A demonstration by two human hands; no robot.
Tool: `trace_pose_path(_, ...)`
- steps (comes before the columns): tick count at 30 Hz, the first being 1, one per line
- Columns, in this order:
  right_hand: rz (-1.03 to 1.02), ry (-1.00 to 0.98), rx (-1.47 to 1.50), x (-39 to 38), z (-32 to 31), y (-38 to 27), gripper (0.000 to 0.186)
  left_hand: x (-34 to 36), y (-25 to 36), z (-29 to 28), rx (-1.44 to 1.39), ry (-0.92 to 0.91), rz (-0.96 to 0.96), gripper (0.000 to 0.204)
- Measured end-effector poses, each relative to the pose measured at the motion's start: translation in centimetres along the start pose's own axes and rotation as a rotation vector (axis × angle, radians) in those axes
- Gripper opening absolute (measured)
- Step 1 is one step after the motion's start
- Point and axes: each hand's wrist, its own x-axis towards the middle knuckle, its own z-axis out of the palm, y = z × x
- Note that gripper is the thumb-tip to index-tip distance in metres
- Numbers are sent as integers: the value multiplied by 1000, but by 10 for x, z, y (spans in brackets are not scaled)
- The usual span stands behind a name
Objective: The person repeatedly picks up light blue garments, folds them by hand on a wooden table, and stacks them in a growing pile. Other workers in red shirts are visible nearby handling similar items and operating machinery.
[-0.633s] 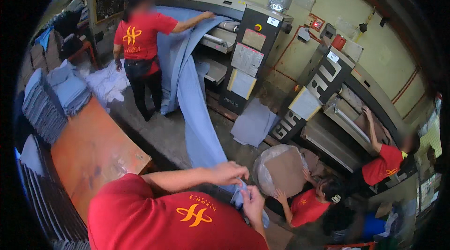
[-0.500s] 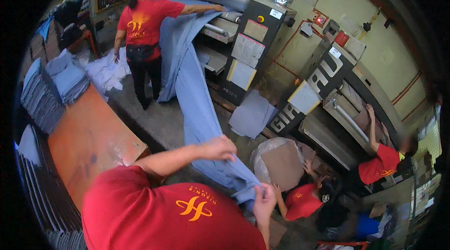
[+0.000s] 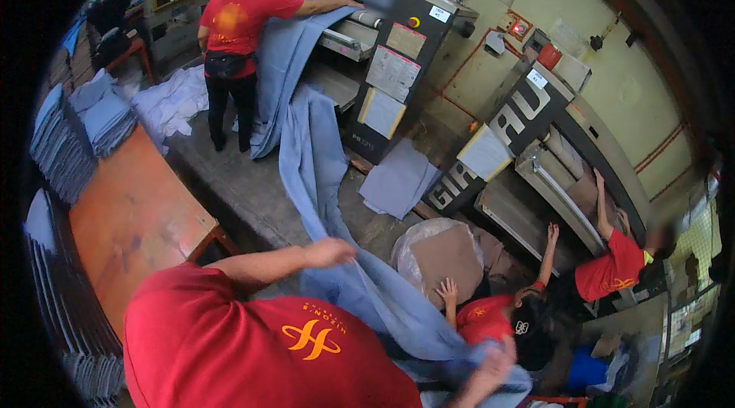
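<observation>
My left hand (image 3: 329, 252) is raised over the long blue cloth, fingers curled; whether anything is in them is hidden. My right hand (image 3: 494, 362) is low on the right, blurred, over or against the bunched near end of the blue cloth (image 3: 383, 301); its grip is unclear. The cloth runs back in loose folds to a large grey and black machine (image 3: 383, 86), where a co-worker (image 3: 237, 33) in red reaches along its upper edge. My red-shirted chest fills the lower left.
An orange table (image 3: 130, 224) with stacked folded cloths (image 3: 61, 140) stands left. White cloth (image 3: 172, 102) and grey sheets (image 3: 394, 178) lie on the floor. Two co-workers (image 3: 486, 316) (image 3: 609, 270) are at a second machine (image 3: 505, 140), beside a wrapped brown bundle (image 3: 444, 251).
My hands have moved apart, the left one up and leftward, the right one rightward and down. The blue cloth has spread rightward. The crouching co-worker's arm has risen toward the second machine.
</observation>
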Motion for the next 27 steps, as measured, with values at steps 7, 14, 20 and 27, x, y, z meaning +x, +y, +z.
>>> trace_pose_path(7,262,-636,440,-50,144,6,19,56,163,5,-272,-35,259,17)
trace_pose_path(14,191,-609,478,-3,131,-26,15,35,141,8,-555,133,233,28)
trace_pose_path(20,-10,-554,799,44,123,-95,17,-50,108,69,-723,134,-99,31)
trace_pose_path(27,-219,-531,737,59,164,-191,22,-136,119,62,-461,516,-463,31)
